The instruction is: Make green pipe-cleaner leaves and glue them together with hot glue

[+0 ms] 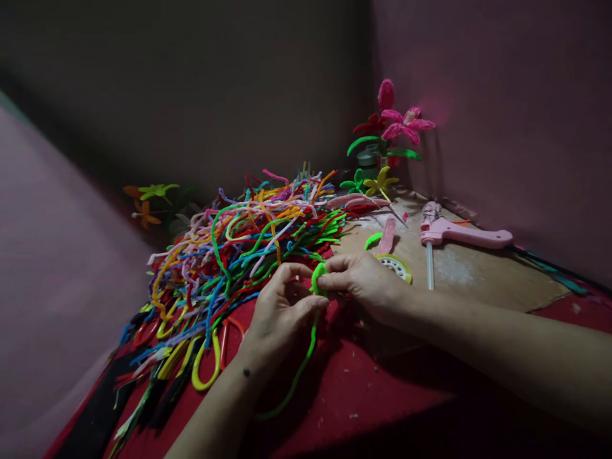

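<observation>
A bright green pipe cleaner [311, 344] is pinched between my two hands, bent into a small loop at its top. Its loose end curves down and left over the red cloth. My left hand [282, 306] has thumb and fingers closed on the lower part of the loop. From the right, my right hand [366, 280] grips the loop's upper side with thumb and forefinger. Just beyond that hand, partly covered by it, lies a yellow-rimmed tape roll [401, 266]. A pink fuzzy piece [387, 236] and a short green one [373, 240] rest behind the roll.
A big heap of colored pipe cleaners [258, 223] lies left, with yellow-handled scissors [207, 373] at its front. On a cardboard sheet [497, 271] sits a pink glue gun [459, 233]. Pink fuzzy flowers [406, 124] stand by the wall. Red cloth [354, 382] covers the surface.
</observation>
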`<state>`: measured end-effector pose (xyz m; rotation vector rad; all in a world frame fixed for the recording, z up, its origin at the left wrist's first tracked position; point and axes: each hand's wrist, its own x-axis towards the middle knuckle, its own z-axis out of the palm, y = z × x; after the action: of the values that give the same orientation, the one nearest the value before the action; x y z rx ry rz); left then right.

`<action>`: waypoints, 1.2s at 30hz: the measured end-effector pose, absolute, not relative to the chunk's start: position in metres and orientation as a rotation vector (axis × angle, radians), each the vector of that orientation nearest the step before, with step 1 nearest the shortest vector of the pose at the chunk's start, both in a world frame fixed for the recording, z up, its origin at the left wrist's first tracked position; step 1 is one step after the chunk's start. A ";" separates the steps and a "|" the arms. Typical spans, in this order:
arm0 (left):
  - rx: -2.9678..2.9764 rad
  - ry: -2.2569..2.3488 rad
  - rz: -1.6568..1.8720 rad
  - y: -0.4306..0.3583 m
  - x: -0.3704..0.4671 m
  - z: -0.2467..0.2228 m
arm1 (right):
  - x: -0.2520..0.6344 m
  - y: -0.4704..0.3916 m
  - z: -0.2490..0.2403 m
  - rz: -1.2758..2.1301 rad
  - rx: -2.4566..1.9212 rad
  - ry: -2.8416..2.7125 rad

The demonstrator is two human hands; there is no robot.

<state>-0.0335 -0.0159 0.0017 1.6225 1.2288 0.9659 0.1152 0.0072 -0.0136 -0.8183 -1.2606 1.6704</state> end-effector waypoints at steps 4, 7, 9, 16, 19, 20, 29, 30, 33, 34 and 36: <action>1.487 1.115 1.027 -0.018 -0.030 0.007 | 0.116 0.010 -0.012 1.883 -0.709 -1.044; 1.489 1.145 1.096 -0.020 -0.027 0.006 | 0.116 0.011 -0.009 1.972 -0.743 -0.868; 1.482 1.189 1.143 -0.022 -0.024 0.005 | 0.115 0.012 -0.008 2.015 -0.754 -0.774; 1.278 1.083 1.087 -0.022 -0.026 0.000 | 0.113 0.014 -0.011 2.076 -0.710 -0.656; 1.207 1.026 1.037 -0.021 -0.029 0.002 | 0.113 0.016 -0.013 2.070 -0.713 -0.667; 1.193 1.016 1.026 -0.021 -0.030 0.003 | 0.113 0.016 -0.014 2.069 -0.711 -0.670; 2.039 1.220 1.283 -0.023 -0.030 -0.010 | 0.112 0.014 -0.015 2.107 -0.624 -0.589; 2.141 1.211 1.306 -0.023 -0.030 -0.012 | 0.112 0.013 -0.015 2.125 -0.618 -0.579; 2.317 1.174 1.302 -0.023 -0.031 -0.014 | 0.112 0.014 -0.016 2.140 -0.611 -0.600; 2.352 1.189 1.283 -0.023 -0.031 -0.013 | 0.112 0.014 -0.016 2.124 -0.625 -0.620; 2.370 1.293 1.189 -0.023 -0.031 -0.011 | 0.112 0.015 -0.015 2.077 -0.681 -0.663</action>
<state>-0.0314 -0.0235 -0.0109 2.3703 1.2931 1.1885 0.1118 0.0145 -0.0153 -0.6813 -0.6627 2.0771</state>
